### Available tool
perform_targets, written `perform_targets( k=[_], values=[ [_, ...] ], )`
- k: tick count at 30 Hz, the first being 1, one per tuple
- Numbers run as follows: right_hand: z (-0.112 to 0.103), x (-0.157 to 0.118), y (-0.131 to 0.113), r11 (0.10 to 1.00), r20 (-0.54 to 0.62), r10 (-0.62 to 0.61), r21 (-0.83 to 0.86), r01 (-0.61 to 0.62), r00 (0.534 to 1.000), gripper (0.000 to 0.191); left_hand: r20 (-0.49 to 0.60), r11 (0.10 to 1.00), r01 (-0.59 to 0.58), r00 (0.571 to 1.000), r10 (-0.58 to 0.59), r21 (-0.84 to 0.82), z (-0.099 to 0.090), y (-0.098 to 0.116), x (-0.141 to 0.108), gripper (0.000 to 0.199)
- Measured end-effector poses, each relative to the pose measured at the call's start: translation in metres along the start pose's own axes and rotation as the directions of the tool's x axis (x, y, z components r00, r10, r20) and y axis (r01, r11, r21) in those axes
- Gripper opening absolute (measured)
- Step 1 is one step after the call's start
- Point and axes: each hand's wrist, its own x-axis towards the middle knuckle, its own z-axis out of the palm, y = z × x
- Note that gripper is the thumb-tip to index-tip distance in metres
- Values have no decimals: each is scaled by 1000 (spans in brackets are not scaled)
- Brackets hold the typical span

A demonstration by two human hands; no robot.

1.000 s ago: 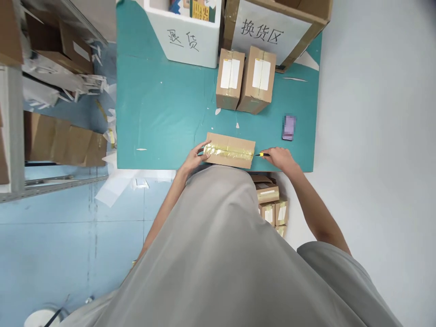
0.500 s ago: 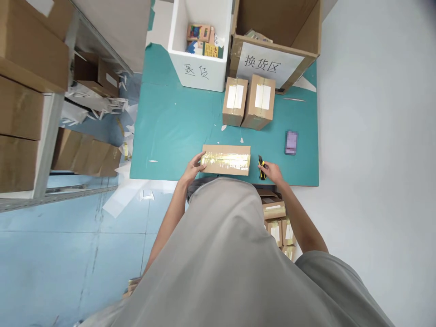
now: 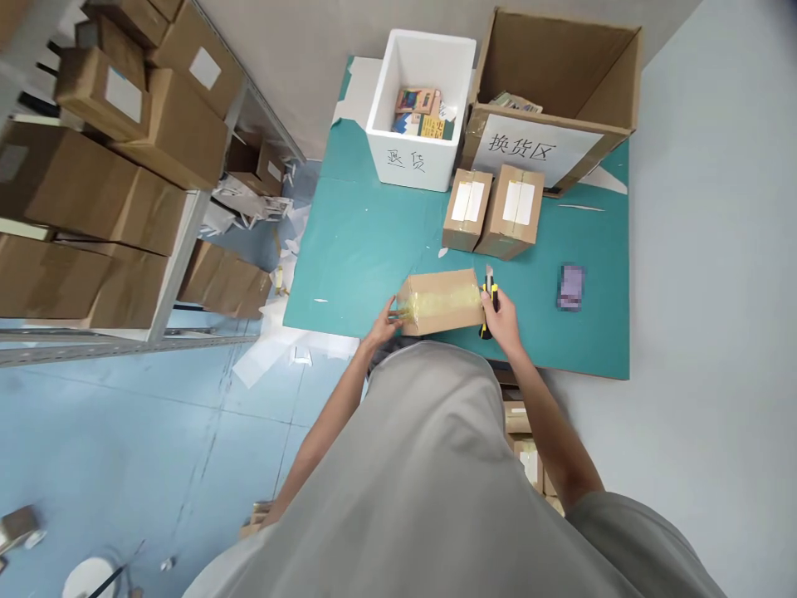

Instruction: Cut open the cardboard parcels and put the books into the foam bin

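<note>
A taped cardboard box [image 3: 445,303] lies slightly turned near the front edge of the green table. At its left end, my left hand [image 3: 384,322] grips the box with the fingers against the end face. A black and yellow utility knife [image 3: 489,303] is held in my right hand [image 3: 501,321], its blade pointing away from me. The right hand is against the right end of the box, with thumb or fingertips at its edge.
Two labelled cardboard boxes [image 3: 510,212] stand behind the taped one. Farther back are a white foam bin [image 3: 414,162] with small packages and a large open carton [image 3: 560,124]. A phone [image 3: 570,286] lies at right. Shelves with boxes [image 3: 149,208] flank the left.
My right hand has brought the knife left to the box. The box has tilted, showing its left end face. The whole view has shifted, with more shelving visible.
</note>
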Motion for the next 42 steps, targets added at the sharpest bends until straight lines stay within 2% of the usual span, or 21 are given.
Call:
perform_targets(
  k=[3, 5, 8, 11, 14, 17, 20, 22, 26, 28, 31, 38, 42],
  values=[
    [-21, 11, -17, 963, -19, -109, -251, 101, 994, 50, 145, 992, -67, 988, 51, 110, 36, 9, 5, 97],
    [-30, 16, -20, 919, 9, -156, -366, 149, 988, 49, 159, 966, -128, 983, 93, 223, 45, 20, 8, 84],
    [-36, 14, -13, 888, 52, -173, -424, 178, 984, 50, 57, 933, -152, 988, 141, 326, 38, 43, 11, 65],
    [-39, 2, -3, 888, 74, -177, -419, 192, 981, 52, -2, 949, -233, 971, 239, 213, 27, 72, 12, 65],
    [-43, -11, -1, 876, 82, -151, -451, 172, 985, 54, 37, 927, -353, 935, 351, 128, 30, 102, 7, 59],
    [-51, -21, -10, 817, 76, -80, -566, 109, 994, 54, 58, 888, -403, 914, 401, 222, 41, 120, 0, 40],
    [-56, -29, -29, 750, 42, -13, -660, 37, 999, 54, 30, 892, -372, 926, 377, 256, 50, 123, -4, 33],
    [-53, -36, -45, 763, 56, 12, -646, 27, 998, 55, 15, 901, -347, 934, 356, 260, 53, 121, -6, 32],
    [-33, -48, -77, 851, 244, 29, -514, 104, 969, 54, -21, 901, -318, 941, 339, 296, 60, 121, -9, 31],
    [-22, -53, -89, 860, 336, 60, -495, 122, 940, 54, -25, 899, -318, 940, 341, 303, 61, 122, -9, 34],
    [-8, -58, -102, 839, 407, 117, -529, 129, 906, 54, -14, 884, -335, 933, 359, 326, 59, 121, -8, 36],
    [1, -58, -118, 805, 449, 144, -571, 160, 882, 53, -35, 891, -333, 932, 360, 309, 55, 113, -1, 36],
    [6, -59, -134, 772, 460, 201, -618, 150, 865, 53, -32, 894, -337, 932, 361, 294, 55, 114, -2, 35]
  ],
)
